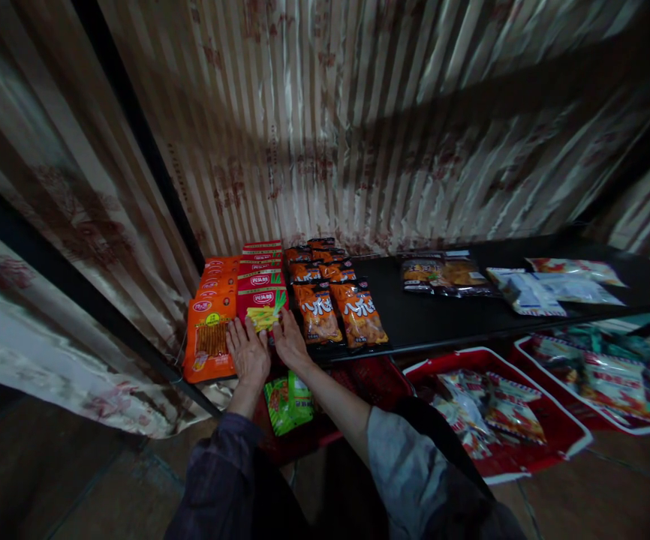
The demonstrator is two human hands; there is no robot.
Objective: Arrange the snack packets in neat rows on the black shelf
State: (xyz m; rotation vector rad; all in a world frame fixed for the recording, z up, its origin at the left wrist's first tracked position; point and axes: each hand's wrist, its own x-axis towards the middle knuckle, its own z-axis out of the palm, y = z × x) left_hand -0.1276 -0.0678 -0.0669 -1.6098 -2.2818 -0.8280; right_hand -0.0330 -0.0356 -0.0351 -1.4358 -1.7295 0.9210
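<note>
My left hand (pixel 249 351) lies with fingers stretched out on the lower left part of a red snack packet (pixel 257 301) with a green and yellow picture. Its fingertips reach the edge of the neighbouring orange snack packet (pixel 211 334). At the packet's lower right edge rests my right hand (pixel 292 343), fingers extended, not wrapped round anything. More red packets overlap in a row behind the front one, and the orange ones are lined up likewise. Just right of my right hand are black-and-orange snack bags (pixel 318 313) in two rows.
The black shelf (pixel 392 315) also bears dark brown packets (pixel 443 274) and white-backed packets (pixel 550 289). Below stand red baskets (pixel 561 442) of snack bags; a green packet (pixel 288 403) lies under my arms. Black posts (pixel 139 135) and a striped curtain (pixel 325 112) enclose the left and back.
</note>
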